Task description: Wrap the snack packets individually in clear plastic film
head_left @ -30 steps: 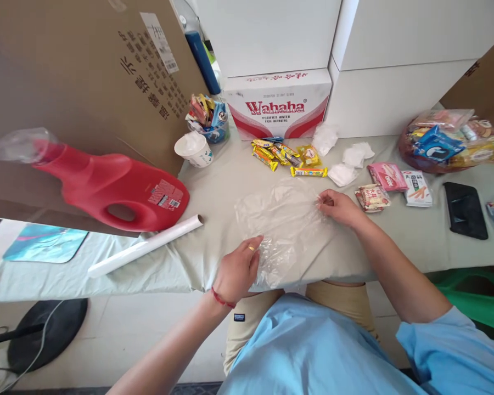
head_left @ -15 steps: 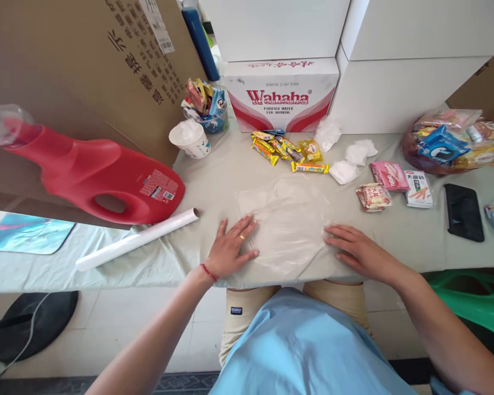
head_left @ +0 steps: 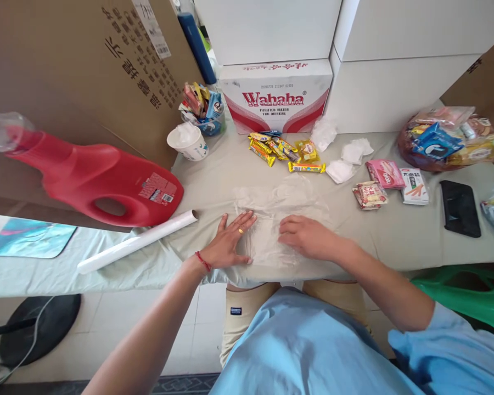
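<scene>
A thin, see-through plastic bag (head_left: 263, 241) lies flat and creased on the cloth-covered table in front of me. My left hand (head_left: 233, 238) presses on its left side, palm down, fingers spread, holding nothing. Over the middle of the plastic is my right hand (head_left: 304, 236), its fingers bent and drawn together on the film. What lies under those fingers is partly hidden. Beyond the bag are several yellow-wrapped snack bars (head_left: 271, 149) and folded clear plastic packets (head_left: 341, 171).
A white roll (head_left: 138, 241) and a red jug (head_left: 119, 184) lie to the left. Behind stand a paper cup (head_left: 188, 142), a snack tub (head_left: 203, 109) and a Wahaha box (head_left: 278, 99). Rightward are snack packs (head_left: 386, 174), a phone (head_left: 461, 208) and a filled bowl (head_left: 448, 140).
My right hand has moved left from the bag's right edge to its middle, and its fingers have curled. The plastic looks more creased there. My left hand stays nearly in place.
</scene>
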A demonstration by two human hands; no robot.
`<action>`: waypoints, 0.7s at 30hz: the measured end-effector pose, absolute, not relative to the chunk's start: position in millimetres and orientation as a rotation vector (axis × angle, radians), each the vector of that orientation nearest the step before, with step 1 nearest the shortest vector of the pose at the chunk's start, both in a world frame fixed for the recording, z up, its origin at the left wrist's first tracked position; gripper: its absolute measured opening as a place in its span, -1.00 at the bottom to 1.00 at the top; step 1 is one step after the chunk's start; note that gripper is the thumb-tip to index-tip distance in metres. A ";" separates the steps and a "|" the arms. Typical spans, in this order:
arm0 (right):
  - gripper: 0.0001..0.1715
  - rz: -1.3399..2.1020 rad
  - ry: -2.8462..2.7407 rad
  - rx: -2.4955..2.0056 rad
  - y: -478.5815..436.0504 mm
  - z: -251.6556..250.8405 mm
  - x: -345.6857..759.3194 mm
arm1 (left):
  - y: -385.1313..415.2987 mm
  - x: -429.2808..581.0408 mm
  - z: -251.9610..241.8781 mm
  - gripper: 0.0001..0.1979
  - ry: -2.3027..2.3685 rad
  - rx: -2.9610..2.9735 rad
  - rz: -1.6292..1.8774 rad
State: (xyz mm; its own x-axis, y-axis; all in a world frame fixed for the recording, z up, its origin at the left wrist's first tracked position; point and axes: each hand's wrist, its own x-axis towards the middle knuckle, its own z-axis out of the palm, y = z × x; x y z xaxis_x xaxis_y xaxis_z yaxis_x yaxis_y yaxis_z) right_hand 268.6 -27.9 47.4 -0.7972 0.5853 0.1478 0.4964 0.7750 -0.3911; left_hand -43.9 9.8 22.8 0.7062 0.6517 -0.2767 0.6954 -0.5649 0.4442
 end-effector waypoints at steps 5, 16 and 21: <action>-0.68 0.520 -2.861 -0.422 -35.5 23.1 208.8 | 21.0 -54.8 30.1 -0.10 0.978 2.315 -0.057; -0.55 0.572 -2.790 -0.663 -64.4 5.0 176.5 | 9.0 -5.4 33.0 -0.65 1.568 2.480 0.503; -0.59 0.625 -2.768 -0.757 -67.1 14.9 165.8 | 10.3 29.6 28.5 -0.60 1.591 2.327 0.288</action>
State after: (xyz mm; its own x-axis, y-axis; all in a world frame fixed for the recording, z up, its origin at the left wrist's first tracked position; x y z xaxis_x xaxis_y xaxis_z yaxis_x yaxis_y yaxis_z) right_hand 165.8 -67.1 14.9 -0.8479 0.5237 0.0828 0.4373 0.7791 -0.4492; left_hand 29.6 10.3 28.5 0.3642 0.9313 -0.0076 0.8696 -0.3372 0.3606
